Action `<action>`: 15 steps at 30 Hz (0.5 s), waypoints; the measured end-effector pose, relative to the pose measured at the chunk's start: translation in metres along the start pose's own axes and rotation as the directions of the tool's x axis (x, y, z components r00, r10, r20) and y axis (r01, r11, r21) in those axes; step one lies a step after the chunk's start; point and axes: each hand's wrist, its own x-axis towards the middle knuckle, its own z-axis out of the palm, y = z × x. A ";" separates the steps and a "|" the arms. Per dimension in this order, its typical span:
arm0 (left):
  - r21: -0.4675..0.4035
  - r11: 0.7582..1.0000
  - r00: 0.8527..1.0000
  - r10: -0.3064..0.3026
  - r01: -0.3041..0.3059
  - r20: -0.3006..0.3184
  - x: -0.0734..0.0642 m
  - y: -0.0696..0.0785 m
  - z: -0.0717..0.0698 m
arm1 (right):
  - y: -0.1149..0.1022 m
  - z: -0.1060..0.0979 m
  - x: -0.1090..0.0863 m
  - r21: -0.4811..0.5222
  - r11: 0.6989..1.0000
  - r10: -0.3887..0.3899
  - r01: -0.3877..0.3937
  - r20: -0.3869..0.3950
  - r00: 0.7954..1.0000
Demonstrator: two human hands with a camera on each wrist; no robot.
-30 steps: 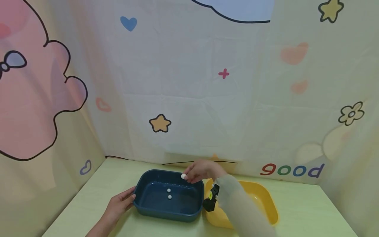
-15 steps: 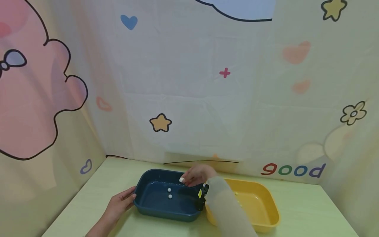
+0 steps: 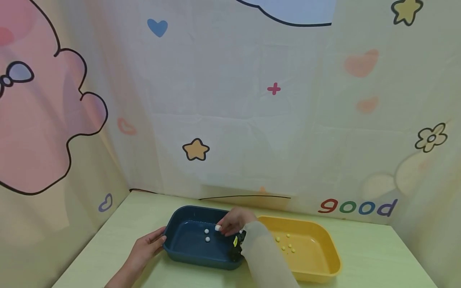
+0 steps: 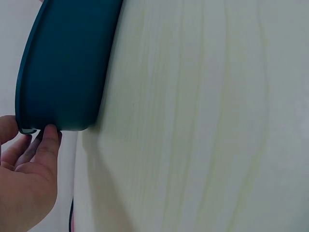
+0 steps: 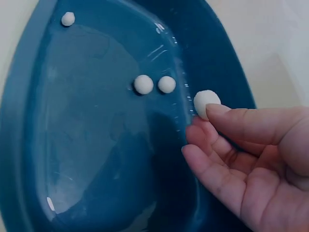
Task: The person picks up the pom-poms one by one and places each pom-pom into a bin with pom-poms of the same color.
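My right hand [image 3: 234,221] is over the blue basin [image 3: 187,258]. Between thumb and fingers it pinches a small white foam-like ball [image 5: 206,103], above the basin floor near the far wall. Two more white balls [image 5: 143,84] lie close together on that floor. The right wrist view shows another white ball [image 5: 68,19] near the basin's edge, hidden in the head view. At the basin's left end, my left hand [image 3: 147,246] grips the rim, with the thumb on one side and fingers on the other in the left wrist view.
Directly right of the blue basin stands a yellow basin [image 3: 317,248], partly covered by my right sleeve [image 3: 264,256]. Several small yellow-green balls [image 3: 283,248] lie in it. Both basins rest on a pale green table [image 3: 374,252], with a printed curtain [image 3: 230,120] behind.
My right hand has come lower and slightly left over the blue basin, still pinching the white ball. The sleeve's shift left uncovers more of the yellow basin. My left hand stays on the rim.
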 end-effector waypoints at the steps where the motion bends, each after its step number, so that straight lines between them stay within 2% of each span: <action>1: -0.001 1.000 1.000 0.000 0.000 0.000 0.000 0.000 0.000 | 0.001 0.001 0.001 0.001 1.000 0.004 -0.004 -0.006 1.000; 8: 0.005 1.000 1.000 0.000 0.000 -0.001 0.001 0.000 0.001 | 0.009 0.008 0.008 0.000 0.998 0.055 -0.055 -0.017 0.998; 15: 0.008 1.000 1.000 0.002 -0.002 -0.001 0.000 0.000 0.000 | 0.013 0.010 0.010 -0.031 0.997 0.073 -0.075 -0.048 0.996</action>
